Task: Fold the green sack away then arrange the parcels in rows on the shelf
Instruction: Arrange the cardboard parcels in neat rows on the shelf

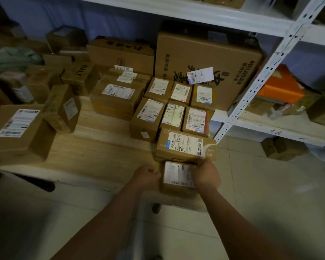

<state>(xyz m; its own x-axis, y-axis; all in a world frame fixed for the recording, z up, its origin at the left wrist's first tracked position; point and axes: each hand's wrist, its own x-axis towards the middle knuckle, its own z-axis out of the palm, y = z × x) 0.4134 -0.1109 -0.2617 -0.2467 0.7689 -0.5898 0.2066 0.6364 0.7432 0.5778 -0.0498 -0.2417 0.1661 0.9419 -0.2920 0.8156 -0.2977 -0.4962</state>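
Note:
A small brown parcel (pixel 177 178) with a white label sits at the front right edge of the low wooden shelf board (pixel 101 152). My left hand (pixel 146 175) grips its left side and my right hand (pixel 206 175) grips its right side. Just behind it lies a wider labelled parcel (pixel 185 144). Beyond that, several small labelled parcels (pixel 174 105) stand in tidy rows. The green sack (pixel 9 59) lies bunched up at the far left, behind some boxes.
A large carton (pixel 204 59) and other boxes line the back. Loose parcels (pixel 19 128) sit on the left of the board. A white metal rack upright (pixel 261 77) rises on the right, with an orange package (pixel 281 87) behind it. Tiled floor lies below.

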